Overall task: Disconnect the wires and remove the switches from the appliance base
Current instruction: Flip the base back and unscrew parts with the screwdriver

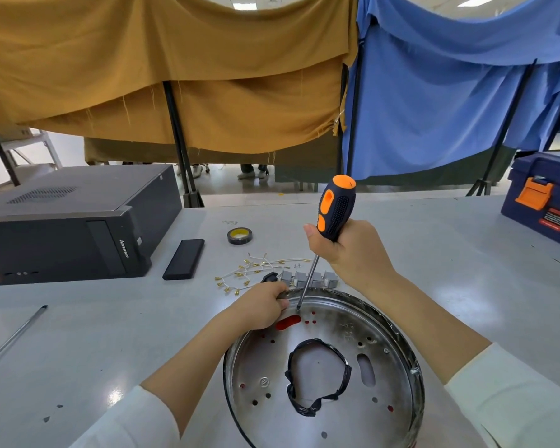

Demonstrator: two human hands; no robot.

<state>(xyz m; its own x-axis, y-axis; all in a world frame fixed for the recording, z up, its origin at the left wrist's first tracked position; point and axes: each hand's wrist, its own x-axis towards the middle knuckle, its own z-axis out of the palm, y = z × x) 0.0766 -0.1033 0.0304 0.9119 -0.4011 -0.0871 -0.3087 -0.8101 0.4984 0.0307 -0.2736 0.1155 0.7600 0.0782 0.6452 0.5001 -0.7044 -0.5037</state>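
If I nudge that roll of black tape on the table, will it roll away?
Probably not: the tape roll lies flat on its side on the table, so a nudge should slide it. It looks small and hollow, so likely light. Tipped onto its edge, it could roll.

The near rim of the appliance base is cut off by the bottom edge. The fingertips of the left hand are hidden behind its rim — what they touch cannot be told. The toolbox is cropped at the right edge, its label print too small to be read.
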